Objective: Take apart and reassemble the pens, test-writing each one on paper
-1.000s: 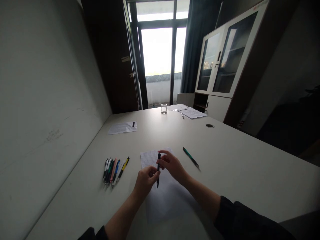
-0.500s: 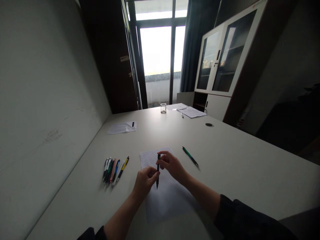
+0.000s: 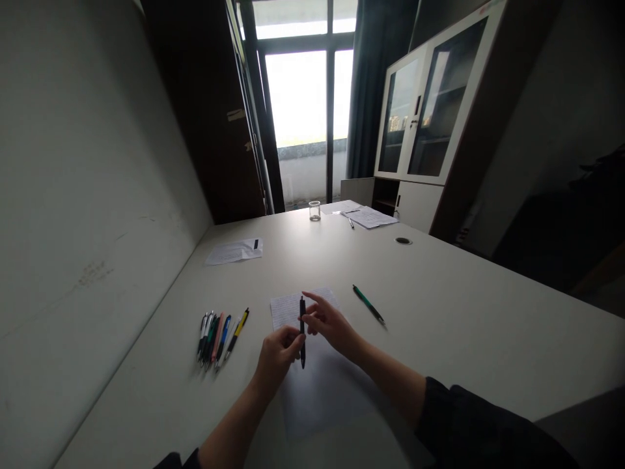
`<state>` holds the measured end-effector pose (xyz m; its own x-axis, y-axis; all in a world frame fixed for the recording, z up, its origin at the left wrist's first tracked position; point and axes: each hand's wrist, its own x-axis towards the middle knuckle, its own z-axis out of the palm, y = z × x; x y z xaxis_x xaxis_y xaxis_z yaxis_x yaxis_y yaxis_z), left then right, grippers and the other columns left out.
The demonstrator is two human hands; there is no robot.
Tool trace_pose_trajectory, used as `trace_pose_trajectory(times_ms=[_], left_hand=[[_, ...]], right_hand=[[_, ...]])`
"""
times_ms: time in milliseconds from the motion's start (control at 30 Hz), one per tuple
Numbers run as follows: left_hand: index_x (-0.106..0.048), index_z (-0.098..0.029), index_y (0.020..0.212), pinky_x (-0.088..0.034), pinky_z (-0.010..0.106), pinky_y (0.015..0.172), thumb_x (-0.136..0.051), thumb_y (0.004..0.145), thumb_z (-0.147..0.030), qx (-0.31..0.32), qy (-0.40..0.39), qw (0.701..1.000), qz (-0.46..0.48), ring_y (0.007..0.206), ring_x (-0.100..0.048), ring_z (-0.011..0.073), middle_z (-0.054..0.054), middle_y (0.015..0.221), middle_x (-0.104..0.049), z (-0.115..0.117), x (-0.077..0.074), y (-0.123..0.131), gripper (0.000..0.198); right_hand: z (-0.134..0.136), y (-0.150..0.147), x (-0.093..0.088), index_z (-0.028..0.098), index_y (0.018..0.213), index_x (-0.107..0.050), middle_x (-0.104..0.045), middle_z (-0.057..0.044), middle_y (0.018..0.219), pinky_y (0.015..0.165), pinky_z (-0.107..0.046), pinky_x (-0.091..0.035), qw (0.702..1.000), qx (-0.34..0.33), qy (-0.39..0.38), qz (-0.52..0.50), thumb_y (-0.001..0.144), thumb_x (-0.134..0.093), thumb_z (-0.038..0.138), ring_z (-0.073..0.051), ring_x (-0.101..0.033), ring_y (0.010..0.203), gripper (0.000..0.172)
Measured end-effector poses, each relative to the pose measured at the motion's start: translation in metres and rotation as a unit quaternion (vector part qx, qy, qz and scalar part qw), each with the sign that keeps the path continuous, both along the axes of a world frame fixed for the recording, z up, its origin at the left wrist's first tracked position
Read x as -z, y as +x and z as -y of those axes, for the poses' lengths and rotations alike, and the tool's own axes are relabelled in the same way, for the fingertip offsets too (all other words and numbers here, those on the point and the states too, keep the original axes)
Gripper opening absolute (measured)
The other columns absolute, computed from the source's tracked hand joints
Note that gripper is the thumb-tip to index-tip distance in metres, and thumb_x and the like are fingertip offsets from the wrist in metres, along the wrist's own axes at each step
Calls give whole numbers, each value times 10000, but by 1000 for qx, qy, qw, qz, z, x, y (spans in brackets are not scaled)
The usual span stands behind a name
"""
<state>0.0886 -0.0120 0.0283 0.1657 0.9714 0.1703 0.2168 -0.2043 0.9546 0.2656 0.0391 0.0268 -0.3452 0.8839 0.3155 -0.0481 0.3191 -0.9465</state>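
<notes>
A black pen (image 3: 303,345) is held upright, point down, over a sheet of lined paper (image 3: 312,404). My left hand (image 3: 277,355) pinches its lower barrel between thumb and fingers. At the upper barrel, my right hand (image 3: 329,326) has its thumb and fingers closed against the pen, with the index finger stretched out to the top end. Right of the paper lies a green pen (image 3: 370,306). On the left is a row of several pens (image 3: 219,340) in white, green, pink, blue and yellow, lying close together.
A glass cup (image 3: 315,211) stands at the far end of the white table (image 3: 439,326). Papers (image 3: 370,216) with a pen (image 3: 351,223) lie beside it. Another paper (image 3: 237,251) rests near the left wall. A round cable hole (image 3: 403,241) is at the right edge.
My right index finger has straightened and risen to the pen's top end. The pen has turned slightly in my hands. The whole view has shifted a little.
</notes>
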Motion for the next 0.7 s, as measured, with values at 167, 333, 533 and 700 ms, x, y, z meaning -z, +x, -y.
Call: trace_pose_trajectory(times_ms=[167,333,533,700], left_hand=[[-610,-150,870,-489,235,555,-649,837,-413,-18,-18,997,71,606,-625,146,23,691,-651,-3,3,-4,268],[-601,-148,908,-542,306,692,-706,786,-395,-64,-35,987,147,746,-687,201,57,796,-694,-4,0,-8,295],[-611,-139,924,-535,373,806,-721,787,-362,-39,-50,973,223,845,-695,236,87,864,-704,-1,-4,-9,284],[-615,-137,902,-535,352,790,-728,783,-363,-41,-67,963,259,833,-684,214,75,854,-686,-3,-3,-10,279]], right_hand=[[2,2,-2,220,1116,-607,-667,-18,830,539,-244,-486,998,11,20,57,929,-540,429,-118,-598,598,288],[4,5,-2,169,781,-661,-649,-14,709,572,-221,-460,981,-8,65,185,969,-466,401,-104,-586,568,357],[5,5,-2,171,798,-661,-653,-4,722,587,-200,-453,970,-59,92,216,963,-476,356,-96,-589,566,310],[4,7,-5,172,779,-633,-622,12,646,549,-192,-426,971,-55,72,219,969,-461,351,-92,-549,524,313]])
